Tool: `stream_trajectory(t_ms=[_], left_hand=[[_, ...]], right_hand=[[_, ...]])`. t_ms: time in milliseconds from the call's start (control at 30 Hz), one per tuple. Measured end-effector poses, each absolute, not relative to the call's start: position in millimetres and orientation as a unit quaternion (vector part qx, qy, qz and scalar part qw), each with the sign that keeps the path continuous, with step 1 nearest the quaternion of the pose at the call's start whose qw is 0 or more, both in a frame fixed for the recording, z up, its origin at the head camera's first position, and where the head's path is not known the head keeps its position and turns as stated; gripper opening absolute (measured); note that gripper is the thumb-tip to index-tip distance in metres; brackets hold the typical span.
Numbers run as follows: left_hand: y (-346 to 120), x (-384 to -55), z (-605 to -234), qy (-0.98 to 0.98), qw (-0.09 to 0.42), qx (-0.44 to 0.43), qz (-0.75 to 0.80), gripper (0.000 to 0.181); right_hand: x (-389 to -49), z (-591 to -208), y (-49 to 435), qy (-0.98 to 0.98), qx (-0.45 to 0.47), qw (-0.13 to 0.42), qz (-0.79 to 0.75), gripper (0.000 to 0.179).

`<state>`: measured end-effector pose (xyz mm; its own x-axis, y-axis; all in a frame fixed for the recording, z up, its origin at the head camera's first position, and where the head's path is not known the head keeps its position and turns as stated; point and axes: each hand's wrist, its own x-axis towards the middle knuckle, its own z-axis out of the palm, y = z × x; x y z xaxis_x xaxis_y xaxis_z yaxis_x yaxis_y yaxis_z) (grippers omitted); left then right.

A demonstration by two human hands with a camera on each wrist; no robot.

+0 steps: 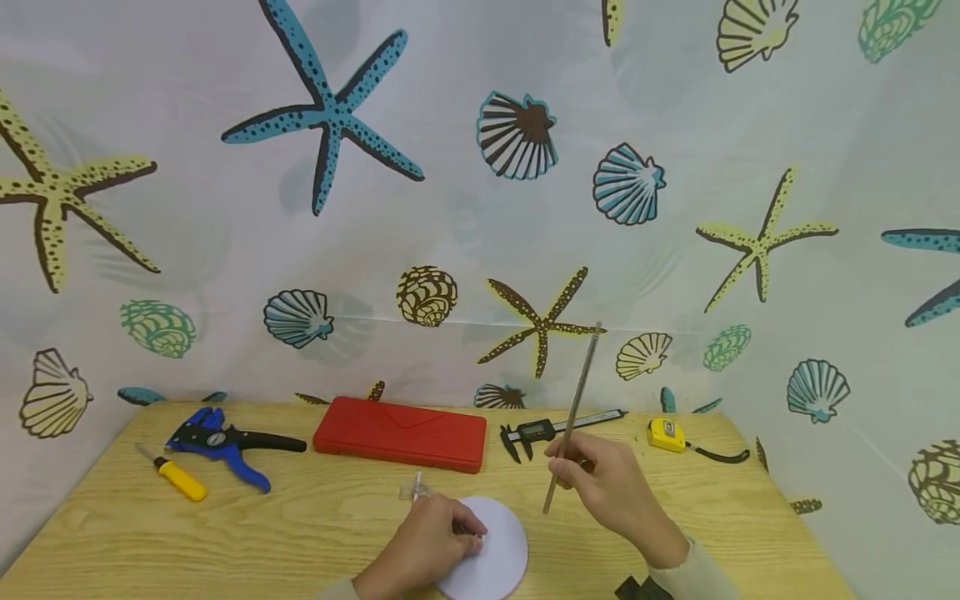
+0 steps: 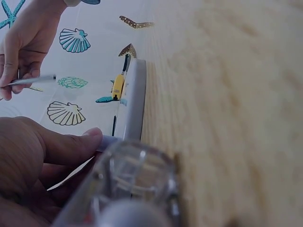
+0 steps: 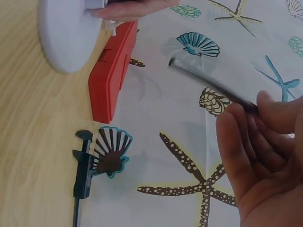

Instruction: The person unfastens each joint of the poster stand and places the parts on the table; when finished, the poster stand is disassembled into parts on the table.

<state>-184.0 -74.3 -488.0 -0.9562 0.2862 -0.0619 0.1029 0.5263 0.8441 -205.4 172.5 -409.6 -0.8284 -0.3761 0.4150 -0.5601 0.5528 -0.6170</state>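
Observation:
A thin metal rod (image 1: 579, 387) stands steeply tilted in my right hand (image 1: 603, 483), pinched between thumb and fingers. Its lower end hangs above the table, apart from the white round base (image 1: 495, 558). In the right wrist view that end of the rod (image 3: 208, 84) looks dark and hollow. My left hand (image 1: 431, 542) pinches the short white stub at the middle of the base, which lies flat on the wood. In the left wrist view the thumb presses against the stub (image 2: 108, 142). A small clear plastic piece (image 1: 415, 488) with a white stem lies just beyond the left hand.
Behind the hands lie a red case (image 1: 400, 435) and a digital caliper (image 1: 536, 430). A yellow tape measure (image 1: 666, 434) is at the right. Blue wire strippers (image 1: 225, 442) and a yellow-handled screwdriver (image 1: 182, 481) lie at the left. A patterned curtain (image 1: 450, 217) hangs behind the table.

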Motion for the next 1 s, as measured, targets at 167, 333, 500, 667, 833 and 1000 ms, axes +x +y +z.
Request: stream_trajectory(t_ms=[167, 333, 500, 667, 833, 1000], left_hand=[[-74.8, -183.8, -488.5, 0.868, 0.104, 0.107, 0.474, 0.010], [-75.1, -183.5, -489.3, 0.868, 0.106, 0.102, 0.473, 0.010], [-75.3, -183.8, -488.4, 0.869, 0.104, 0.102, 0.473, 0.010], [-76.1, -183.7, -488.3, 0.868, 0.107, 0.101, 0.475, 0.010], [-77.0, -183.3, -489.7, 0.866, 0.100, 0.111, 0.477, 0.009], [-77.9, -182.8, -490.8, 0.865, 0.095, 0.114, 0.479, 0.009]], right_hand=[[-203.0, -415.9, 176.5, -0.875, 0.246, 0.090, 0.408, 0.018], [-202.3, -421.4, 181.2, -0.859, 0.245, 0.069, 0.444, 0.008], [-199.4, -424.7, 186.3, -0.840, 0.245, 0.040, 0.482, 0.012], [-196.4, -431.9, 190.8, -0.856, 0.208, 0.004, 0.473, 0.011], [-191.6, -440.6, 194.1, -0.862, 0.165, -0.068, 0.474, 0.018], [-187.6, -449.3, 194.8, -0.849, 0.132, -0.127, 0.496, 0.021]])
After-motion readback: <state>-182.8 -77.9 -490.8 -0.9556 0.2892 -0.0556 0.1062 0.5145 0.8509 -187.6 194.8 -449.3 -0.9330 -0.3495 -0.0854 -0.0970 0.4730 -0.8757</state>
